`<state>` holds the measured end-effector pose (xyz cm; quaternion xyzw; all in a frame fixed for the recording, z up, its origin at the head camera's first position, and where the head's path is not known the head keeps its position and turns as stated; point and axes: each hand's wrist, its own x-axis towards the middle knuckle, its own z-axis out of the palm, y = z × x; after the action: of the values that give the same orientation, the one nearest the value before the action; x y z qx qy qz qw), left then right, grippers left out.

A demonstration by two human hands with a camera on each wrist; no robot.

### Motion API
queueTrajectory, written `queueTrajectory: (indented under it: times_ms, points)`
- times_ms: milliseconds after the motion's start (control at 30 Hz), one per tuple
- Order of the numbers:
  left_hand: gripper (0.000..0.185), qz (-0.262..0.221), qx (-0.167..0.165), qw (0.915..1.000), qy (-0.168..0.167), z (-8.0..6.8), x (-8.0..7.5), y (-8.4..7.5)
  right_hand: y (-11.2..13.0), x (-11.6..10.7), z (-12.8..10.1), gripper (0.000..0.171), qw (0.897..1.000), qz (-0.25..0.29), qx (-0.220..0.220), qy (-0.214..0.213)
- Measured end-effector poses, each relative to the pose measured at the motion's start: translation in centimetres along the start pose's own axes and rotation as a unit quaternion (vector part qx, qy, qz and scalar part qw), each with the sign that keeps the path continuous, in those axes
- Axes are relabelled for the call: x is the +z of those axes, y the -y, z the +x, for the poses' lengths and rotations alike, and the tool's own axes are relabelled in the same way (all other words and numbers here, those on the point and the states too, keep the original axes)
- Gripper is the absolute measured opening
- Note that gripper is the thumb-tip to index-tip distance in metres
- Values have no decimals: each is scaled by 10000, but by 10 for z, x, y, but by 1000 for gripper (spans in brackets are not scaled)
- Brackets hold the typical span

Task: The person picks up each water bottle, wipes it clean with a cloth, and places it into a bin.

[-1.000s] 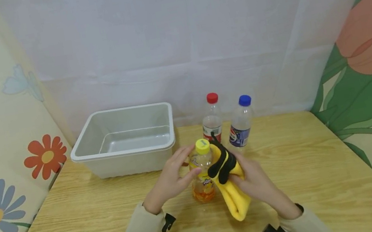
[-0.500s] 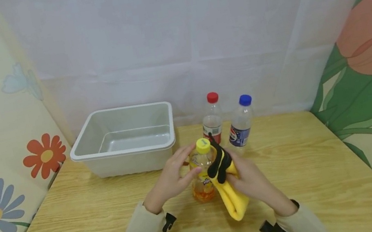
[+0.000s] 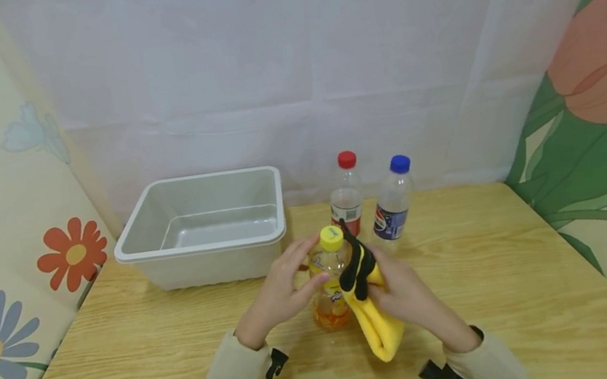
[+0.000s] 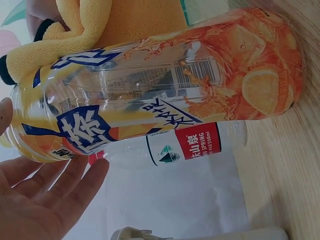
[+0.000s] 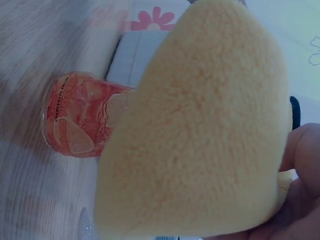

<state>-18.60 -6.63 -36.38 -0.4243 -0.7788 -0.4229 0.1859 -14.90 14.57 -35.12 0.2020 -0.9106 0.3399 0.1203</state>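
In the head view, a yellow-capped bottle (image 3: 330, 277) stands upright on the wooden surface (image 3: 126, 356), near the middle. The left hand (image 3: 280, 292) holds it from the left, fingers (image 3: 298, 253) loosely curved around its upper part. The right hand (image 3: 404, 297) grips a yellow cloth (image 3: 376, 319) with a black trim and presses it against the bottle's right side. Farther back stand a red-capped bottle (image 3: 345, 195) and a blue-capped bottle (image 3: 392, 203), just beside each other. A grey tub (image 3: 207, 230) sits to the far left.

In the left wrist view, the yellow-capped bottle (image 4: 160, 95) shows its orange fruit label, with the left hand's fingers (image 4: 60, 195) lying nearly straight at its neck end. The cloth (image 4: 100, 30) touches its far side.

In the right wrist view, the cloth (image 5: 205, 130) fills the picture, with the right hand's fingers (image 5: 300, 170) curled on its edge, and the bottle's (image 5: 80, 117) base rests on the surface.
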Motion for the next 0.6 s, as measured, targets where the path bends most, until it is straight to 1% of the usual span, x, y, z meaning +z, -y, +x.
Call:
queueTrajectory:
  times_ms: [200, 333, 600]
  points:
    - [57, -42, 5, 10000, 14, 0, 0, 1, 1, 0, -1, 57, 9997, 95, 165, 143]
    - [58, -116, -43, 9999, 42, -1, 1, 2, 0, 2, -3, 59, 9994, 217, 215, 185]
    - [57, -376, -152, 9992, 48, -2, 1, 2, -10, 13, -5, 64, 9993, 348, 105, 14]
